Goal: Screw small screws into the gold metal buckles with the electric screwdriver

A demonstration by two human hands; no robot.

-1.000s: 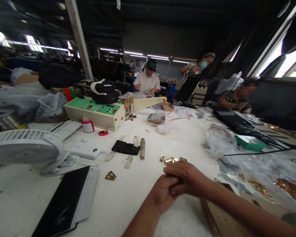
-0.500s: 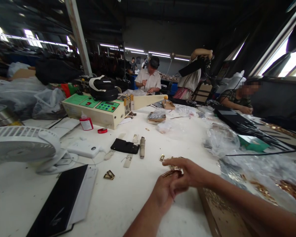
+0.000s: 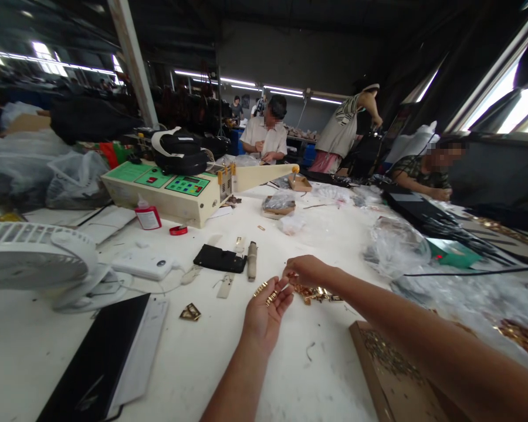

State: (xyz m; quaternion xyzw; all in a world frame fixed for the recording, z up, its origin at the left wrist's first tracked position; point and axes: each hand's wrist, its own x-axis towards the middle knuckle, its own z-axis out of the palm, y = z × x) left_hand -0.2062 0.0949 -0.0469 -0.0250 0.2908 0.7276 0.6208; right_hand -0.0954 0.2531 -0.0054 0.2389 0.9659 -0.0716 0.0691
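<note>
My left hand is turned palm up with its fingers curled. A row of small gold metal fittings sits along its fingers and thumb. Touching or nearly touching its fingertips, my right hand bends over with its fingers drawn together; whatever they pinch is hidden. Just beneath the right wrist lies a loose pile of gold metal fittings on the white table. Two or three darker rectangular metal frames rest to the left of my left hand.
On the right stands a cardboard box holding many tiny metal bits. A black folder, a white fan and a cream machine occupy the left. Ahead lies a black pouch-like piece. Co-workers work beyond the table.
My hands have separated somewhat: the left moved left and turned palm up, and the right moved up and away. The gold pile now shows more fully. A standing co-worker lowered their arms.
</note>
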